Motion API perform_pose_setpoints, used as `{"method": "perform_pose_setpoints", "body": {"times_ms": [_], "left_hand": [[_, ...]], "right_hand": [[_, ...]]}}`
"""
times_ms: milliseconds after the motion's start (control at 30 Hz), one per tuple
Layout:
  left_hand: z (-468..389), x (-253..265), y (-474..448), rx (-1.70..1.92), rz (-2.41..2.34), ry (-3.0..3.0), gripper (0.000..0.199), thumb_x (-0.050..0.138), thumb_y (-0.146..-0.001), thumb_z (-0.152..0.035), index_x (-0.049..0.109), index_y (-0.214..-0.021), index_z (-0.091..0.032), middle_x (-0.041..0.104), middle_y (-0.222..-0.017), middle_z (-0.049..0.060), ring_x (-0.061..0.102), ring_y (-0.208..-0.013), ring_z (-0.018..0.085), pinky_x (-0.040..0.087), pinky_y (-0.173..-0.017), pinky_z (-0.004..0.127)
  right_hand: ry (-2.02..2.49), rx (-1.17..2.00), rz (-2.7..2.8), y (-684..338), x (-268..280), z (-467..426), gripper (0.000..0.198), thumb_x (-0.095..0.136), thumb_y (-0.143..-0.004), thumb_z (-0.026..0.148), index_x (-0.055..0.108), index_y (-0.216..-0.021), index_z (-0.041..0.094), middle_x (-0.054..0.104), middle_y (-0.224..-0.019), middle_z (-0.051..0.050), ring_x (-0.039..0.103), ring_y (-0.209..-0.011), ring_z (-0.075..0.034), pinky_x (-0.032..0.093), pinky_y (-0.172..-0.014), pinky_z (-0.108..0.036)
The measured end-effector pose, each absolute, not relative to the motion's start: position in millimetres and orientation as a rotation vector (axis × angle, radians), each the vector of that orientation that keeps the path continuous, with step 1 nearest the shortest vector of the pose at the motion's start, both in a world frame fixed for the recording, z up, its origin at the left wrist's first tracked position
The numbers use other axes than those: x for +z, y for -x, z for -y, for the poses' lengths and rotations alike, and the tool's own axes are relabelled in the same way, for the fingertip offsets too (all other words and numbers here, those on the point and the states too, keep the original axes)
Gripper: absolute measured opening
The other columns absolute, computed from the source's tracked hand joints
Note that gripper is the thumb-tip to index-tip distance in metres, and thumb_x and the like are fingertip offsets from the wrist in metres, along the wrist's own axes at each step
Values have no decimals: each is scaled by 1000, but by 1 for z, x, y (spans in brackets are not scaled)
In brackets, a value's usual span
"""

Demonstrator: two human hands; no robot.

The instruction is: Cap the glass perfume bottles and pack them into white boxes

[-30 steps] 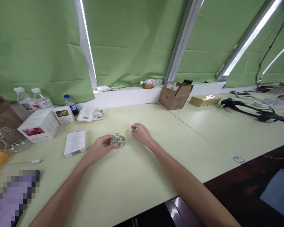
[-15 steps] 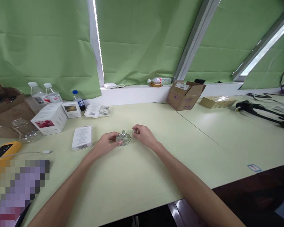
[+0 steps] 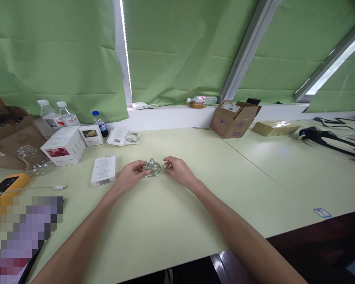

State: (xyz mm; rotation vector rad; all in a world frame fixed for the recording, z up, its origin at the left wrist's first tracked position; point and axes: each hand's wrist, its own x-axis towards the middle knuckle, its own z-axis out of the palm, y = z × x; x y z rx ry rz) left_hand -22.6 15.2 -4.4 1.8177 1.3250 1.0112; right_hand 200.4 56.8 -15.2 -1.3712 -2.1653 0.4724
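Glass bottle (image 3: 152,170) on a pale tabletop (image 3: 156,225)

Near edge: working room before the bottle. Left hand (image 3: 132,174): thumb and fingers part-closed around its left side. Right hand (image 3: 179,171): fingertips pinching a small clear piece (image 3: 166,166), just beside it. Beyond: white ledge (image 3: 165,118).

Left hand (image 3: 129,175) on glass bottle (image 3: 154,169)

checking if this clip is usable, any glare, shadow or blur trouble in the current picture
Head view: white glare on the yellowish box; head view: soft arm shadows on the table; head view, lower left: a pixelated patch hides detail; head view, centre: the small shiny piece in the right hand is too tiny to make out.
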Motion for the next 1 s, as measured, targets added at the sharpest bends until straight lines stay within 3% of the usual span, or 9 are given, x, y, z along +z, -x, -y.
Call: {"method": "perform_pose_setpoints", "body": {"times_ms": [267, 667, 867, 1000], "left_hand": [[-19, -8, 23, 1030, -1345, -1781, 49, 61, -75, -48, 59, -116, -20, 67, -107, 6, 63, -94, 21, 50, -88, 36], [-22, -16, 24, 1037, -1295, -1783, 43, 61, -77, -41, 59, -114, -20, 66, -110, 5, 62, -96, 21, 49, -89, 36], [-22, -18, 24, 1059, -1299, -1859, 40, 57, -80, -39, 59, -117, -23, 61, -115, 5, 61, -96, 19, 49, -88, 34], [-22, -17, 23, 1074, -1304, -1911, 41, 55, -81, -35, 56, -121, -25, 59, -116, 5, 61, -96, 18, 50, -87, 34]], "right_hand": [[1309, 424, 2232, -194, -15, -51, 34, 56, -77, 19, 58, -111, 19, 65, -95, -5, 59, -75, -14, 43, -68, -24], [1219, 445, 1989, -193, -7, -52, 22, 55, -81, 21, 56, -103, 22, 65, -85, -1, 60, -72, -13, 49, -66, -26], [1019, 490, 1822, -183, 6, -42, 24, 52, -85, 26, 59, -108, 24, 64, -100, -3, 62, -78, -13, 54, -65, -25], [960, 503, 1742, -173, 14, -33, 27, 52, -86, 31, 56, -111, 24, 64, -99, -4, 63, -81, -15, 55, -66, -27]]}}
